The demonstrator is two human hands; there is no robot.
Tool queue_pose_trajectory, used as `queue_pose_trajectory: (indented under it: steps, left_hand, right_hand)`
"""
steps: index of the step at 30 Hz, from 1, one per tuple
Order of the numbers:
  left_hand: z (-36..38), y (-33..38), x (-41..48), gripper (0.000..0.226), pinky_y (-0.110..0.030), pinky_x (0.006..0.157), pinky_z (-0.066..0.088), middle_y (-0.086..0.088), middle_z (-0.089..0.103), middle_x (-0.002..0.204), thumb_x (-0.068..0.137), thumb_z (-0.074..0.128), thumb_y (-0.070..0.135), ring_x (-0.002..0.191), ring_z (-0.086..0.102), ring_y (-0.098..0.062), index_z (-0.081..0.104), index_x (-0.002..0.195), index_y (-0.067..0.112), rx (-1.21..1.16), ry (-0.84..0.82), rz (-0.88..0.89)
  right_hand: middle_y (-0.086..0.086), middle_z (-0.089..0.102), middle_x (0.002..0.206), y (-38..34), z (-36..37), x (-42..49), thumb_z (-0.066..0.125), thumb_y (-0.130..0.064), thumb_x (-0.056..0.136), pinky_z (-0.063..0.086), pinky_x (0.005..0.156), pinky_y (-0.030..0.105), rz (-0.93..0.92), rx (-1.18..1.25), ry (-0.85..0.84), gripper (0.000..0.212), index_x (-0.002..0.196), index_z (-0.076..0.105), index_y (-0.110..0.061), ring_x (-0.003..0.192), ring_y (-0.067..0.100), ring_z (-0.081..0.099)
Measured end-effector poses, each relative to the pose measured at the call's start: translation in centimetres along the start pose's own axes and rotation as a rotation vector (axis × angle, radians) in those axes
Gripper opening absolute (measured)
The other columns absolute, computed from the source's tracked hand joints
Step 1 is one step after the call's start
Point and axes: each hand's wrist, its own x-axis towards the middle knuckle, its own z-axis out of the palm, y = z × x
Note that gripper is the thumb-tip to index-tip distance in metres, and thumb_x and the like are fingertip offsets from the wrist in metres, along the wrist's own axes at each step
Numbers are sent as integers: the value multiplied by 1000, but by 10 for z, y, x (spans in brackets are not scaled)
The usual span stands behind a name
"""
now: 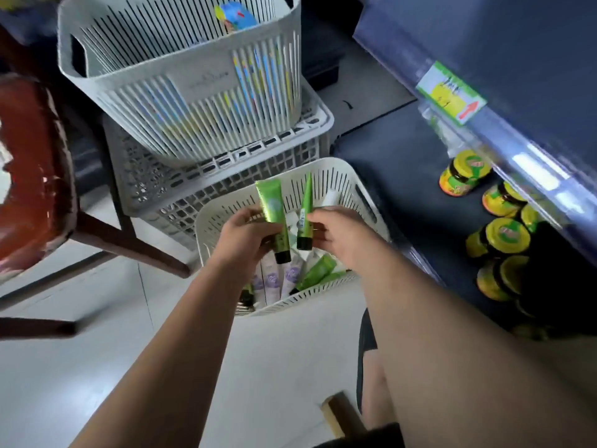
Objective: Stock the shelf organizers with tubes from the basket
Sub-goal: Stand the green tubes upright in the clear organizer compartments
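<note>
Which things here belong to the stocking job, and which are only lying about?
Job: left hand; right hand; left green tube and right green tube, both held; white basket with more tubes.
Lying about: yellow-lidded jars; tall slatted basket; grey crate; brown chair.

Pale floor (80,367) reflecting light — red-brown chair (29,163) standing left, dark blue shelf (403,176) running along right, glare streaking its edge.

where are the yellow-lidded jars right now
In the head view the jars sit at the right on the dark lower shelf, below the price label and right of the white basket of tubes.
</note>
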Motion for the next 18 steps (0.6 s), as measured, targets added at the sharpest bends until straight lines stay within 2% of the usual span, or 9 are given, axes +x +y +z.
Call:
queue_pose_trajectory:
  steps: [4,8,10,11,14,16,18]
  left_hand:
    - [34,38,-34,28,-38,78,62,-15,74,95,86,64,-14,85,73,-28,63,107,4,3,-99,147]
    - [70,78,-69,26,-31,69,60,-9,75,83,86,63,-15,76,73,-23,64,100,6,-10,-188,276]
    - [88,96,-89,26,-30,66,61,-4,73,74,87,61,-16,70,72,-20,62,95,9,-9,-254,315]
    - [96,103,-98,26,-30,67,62,-3,73,73,87,61,-16,69,71,-19,62,97,8,7,-290,340]
    - [123,120,-124,27,-37,75,60,-17,73,93,87,63,-12,80,70,-28,63,112,-2,54,-386,421]
    - [146,128,-142,36,-44,80,58,-29,71,108,84,69,0,88,68,-35,61,118,-6,91,-451,459]
    - [171,133,-161,44,-50,88,57,-32,70,111,79,73,8,91,69,-36,61,119,-6,109,-519,475]
  right_hand:
    - [12,69,80,-49,3,-42,68,-16,74,57,69,37,-135,-14,12,18,89,73,-8,73,27,65]
    - [9,74,82,-92,-9,-88,81,-41,47,58,74,43,-315,-64,104,39,81,78,-22,78,31,71]
    - [7,78,90,-107,-22,-117,89,-38,48,61,85,47,-402,-45,183,43,85,76,-21,89,30,75]
    - [5,78,92,-115,-29,-134,92,-32,54,61,86,43,-447,-31,217,40,89,74,-21,91,26,75]
    - [0,77,93,-135,-55,-183,84,-9,77,55,68,21,-593,-23,248,29,102,73,-18,82,12,72]
    - [7,77,101,-144,-74,-216,78,-2,81,50,60,17,-691,-74,273,37,115,70,-11,79,11,71]
    - [10,77,97,-148,-97,-245,76,0,82,50,62,19,-770,-102,341,34,114,71,-6,75,11,70]
